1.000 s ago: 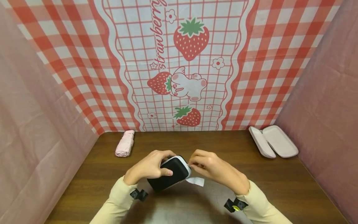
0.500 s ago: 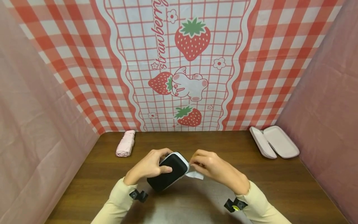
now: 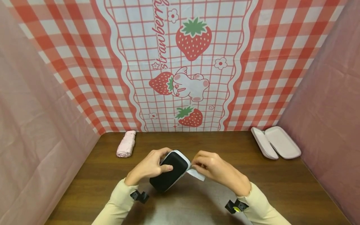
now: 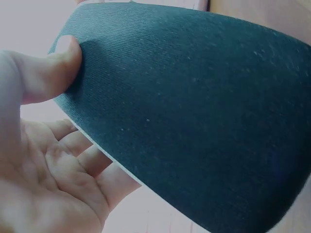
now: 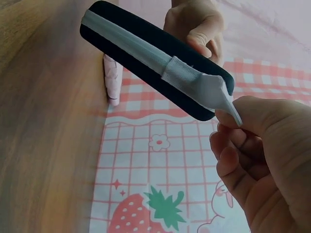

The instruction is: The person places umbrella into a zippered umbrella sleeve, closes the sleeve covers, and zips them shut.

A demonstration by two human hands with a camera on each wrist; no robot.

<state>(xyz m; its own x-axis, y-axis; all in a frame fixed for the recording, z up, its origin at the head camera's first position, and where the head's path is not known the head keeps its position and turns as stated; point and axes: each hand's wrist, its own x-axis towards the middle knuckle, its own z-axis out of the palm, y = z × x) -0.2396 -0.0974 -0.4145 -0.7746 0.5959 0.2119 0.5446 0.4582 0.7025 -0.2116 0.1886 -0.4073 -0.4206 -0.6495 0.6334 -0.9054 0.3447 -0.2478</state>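
Note:
A black zippered case point(image 3: 170, 171) with a white zipper band is held up at a tilt over the table. My left hand point(image 3: 150, 165) grips it, thumb on the black face and fingers behind; the left wrist view shows the thumb point(image 4: 65, 68) on the case's textured side. A white fabric tab point(image 5: 211, 90) sticks out from the zipper band at one end. Right beside that tab, my right hand point(image 3: 211, 163) pinches at the zipper end with thumb and curled fingers; the zipper pull is hidden between its fingertips point(image 5: 226, 119).
A rolled pale pink cloth point(image 3: 126, 144) lies at the back left of the wooden table point(image 3: 225, 150). At the back right an unfolded light pink case point(image 3: 282, 142) lies by the side curtain point(image 3: 323, 93). A strawberry-print cloth point(image 3: 192, 84) hangs behind.
The case has tilted further and its right end has risen slightly in my left hand. My right hand stays nearly in place at the zipper, and the white tab has shifted upward.

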